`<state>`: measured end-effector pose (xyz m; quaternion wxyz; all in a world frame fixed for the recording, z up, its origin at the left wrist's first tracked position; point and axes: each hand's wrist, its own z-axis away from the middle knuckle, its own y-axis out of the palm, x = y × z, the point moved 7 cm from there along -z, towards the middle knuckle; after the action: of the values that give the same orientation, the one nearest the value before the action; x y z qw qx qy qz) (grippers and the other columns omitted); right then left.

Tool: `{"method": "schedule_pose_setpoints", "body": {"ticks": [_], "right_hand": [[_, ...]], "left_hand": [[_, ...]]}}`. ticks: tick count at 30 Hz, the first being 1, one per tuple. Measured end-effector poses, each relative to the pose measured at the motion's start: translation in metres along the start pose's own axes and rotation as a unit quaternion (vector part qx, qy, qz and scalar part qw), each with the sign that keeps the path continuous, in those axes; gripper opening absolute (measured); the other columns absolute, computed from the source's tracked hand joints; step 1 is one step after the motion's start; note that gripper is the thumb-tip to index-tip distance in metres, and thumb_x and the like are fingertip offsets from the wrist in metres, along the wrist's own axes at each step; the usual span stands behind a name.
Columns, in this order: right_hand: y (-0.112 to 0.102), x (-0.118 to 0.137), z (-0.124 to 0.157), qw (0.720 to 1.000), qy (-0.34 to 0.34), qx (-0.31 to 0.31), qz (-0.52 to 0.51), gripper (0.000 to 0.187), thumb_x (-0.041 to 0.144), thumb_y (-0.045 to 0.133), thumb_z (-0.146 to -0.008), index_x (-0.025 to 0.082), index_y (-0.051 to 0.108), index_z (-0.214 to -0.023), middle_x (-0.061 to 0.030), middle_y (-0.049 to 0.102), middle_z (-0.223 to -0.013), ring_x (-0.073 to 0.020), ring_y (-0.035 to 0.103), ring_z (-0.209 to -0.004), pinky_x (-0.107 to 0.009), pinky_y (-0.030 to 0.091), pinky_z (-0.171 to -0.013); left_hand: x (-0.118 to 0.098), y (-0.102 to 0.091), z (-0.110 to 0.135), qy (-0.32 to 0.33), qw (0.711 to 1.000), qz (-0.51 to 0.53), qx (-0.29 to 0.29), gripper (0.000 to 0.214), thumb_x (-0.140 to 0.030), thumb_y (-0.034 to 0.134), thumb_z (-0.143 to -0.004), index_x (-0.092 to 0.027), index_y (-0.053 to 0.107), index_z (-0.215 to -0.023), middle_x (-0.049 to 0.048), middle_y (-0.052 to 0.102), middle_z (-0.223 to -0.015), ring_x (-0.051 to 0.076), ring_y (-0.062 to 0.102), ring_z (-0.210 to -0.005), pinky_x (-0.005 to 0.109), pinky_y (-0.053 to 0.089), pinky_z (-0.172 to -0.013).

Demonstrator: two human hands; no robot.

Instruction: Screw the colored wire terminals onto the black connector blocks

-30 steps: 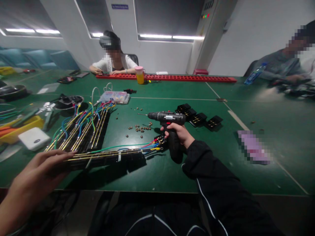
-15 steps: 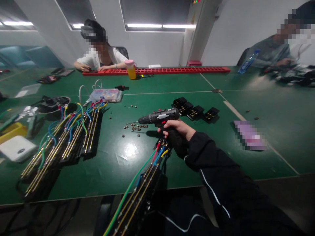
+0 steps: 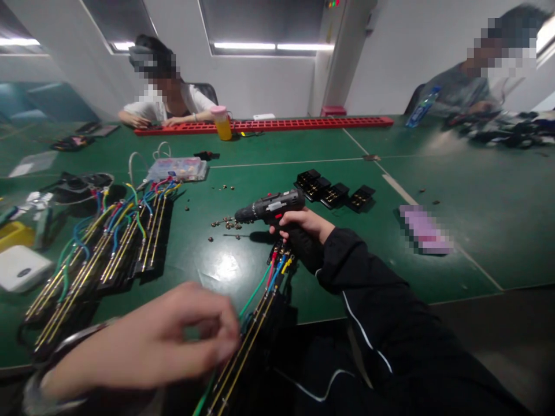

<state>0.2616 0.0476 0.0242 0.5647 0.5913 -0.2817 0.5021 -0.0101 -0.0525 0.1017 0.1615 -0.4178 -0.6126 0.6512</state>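
Observation:
My right hand is wrapped round the grip of a black cordless drill, which points left with its bit among small loose screws. Close below the drill is the terminal end of a black strip with brass bars. Red, blue, yellow and green wires run from that end, and the strip extends over the table's near edge. At lower left my left hand, slightly blurred, has curled fingers with thumb and forefinger brought together beside the strip. Whatever may be between those fingertips is hidden.
Several wired brass-bar strips lie at left, near pliers and a white box. Black terminal covers and a purple phone-like object lie right. A parts case stands beyond. Two people sit across the table.
My left hand has come into view from the lower left, over the near end of the strip. The drill has dipped slightly towards the screws. The view has shifted a little to the right.

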Motion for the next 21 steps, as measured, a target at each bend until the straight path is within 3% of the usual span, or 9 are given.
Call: {"method": "schedule_pose_setpoints", "body": {"ticks": [5, 8, 12, 21], "right_hand": [[0.0, -0.002, 0.0, 1.0, 0.007, -0.001, -0.006, 0.029, 0.02, 0.069, -0.072, 0.013, 0.071, -0.1, -0.0094, 0.079, -0.086, -0.0134, 0.059, -0.054, -0.027, 0.056, -0.054], [-0.001, -0.004, 0.0, 1.0, 0.006, -0.004, -0.01, 0.029, 0.021, 0.069, -0.072, 0.013, 0.071, -0.1, -0.009, 0.079, -0.087, -0.0133, 0.059, -0.055, -0.027, 0.055, -0.054], [-0.001, -0.005, 0.0, 1.0, 0.006, 0.005, -0.016, 0.029, 0.021, 0.069, -0.073, 0.013, 0.071, -0.101, -0.0091, 0.079, -0.087, -0.0138, 0.06, -0.056, -0.026, 0.054, -0.054], [0.001, -0.001, 0.003, 1.0, 0.016, -0.003, -0.018, 0.032, 0.02, 0.067, -0.074, 0.013, 0.069, -0.105, -0.0092, 0.079, -0.088, -0.0138, 0.06, -0.056, -0.026, 0.053, -0.053]], "left_hand": [[-0.027, 0.04, -0.102, 0.02, 0.999, 0.015, 0.021, 0.025, -0.042, 0.062, -0.095, -0.021, 0.071, -0.105, 0.0093, 0.073, -0.085, 0.025, 0.072, -0.08, 0.033, 0.054, -0.074], [-0.034, 0.066, -0.132, 0.02, 0.998, -0.025, 0.054, 0.022, -0.04, 0.061, -0.095, -0.019, 0.07, -0.094, 0.0081, 0.07, -0.074, 0.023, 0.069, -0.065, 0.031, 0.049, -0.063], [-0.028, 0.082, -0.133, 0.021, 0.995, -0.075, 0.066, 0.02, -0.036, 0.058, -0.098, -0.019, 0.067, -0.091, 0.0075, 0.069, -0.07, 0.021, 0.065, -0.055, 0.029, 0.04, -0.052], [-0.025, 0.084, -0.122, 0.035, 0.995, -0.034, 0.09, 0.025, -0.032, 0.044, -0.105, -0.017, 0.062, -0.099, 0.0092, 0.072, -0.078, 0.021, 0.067, -0.061, 0.03, 0.038, -0.053]]}}
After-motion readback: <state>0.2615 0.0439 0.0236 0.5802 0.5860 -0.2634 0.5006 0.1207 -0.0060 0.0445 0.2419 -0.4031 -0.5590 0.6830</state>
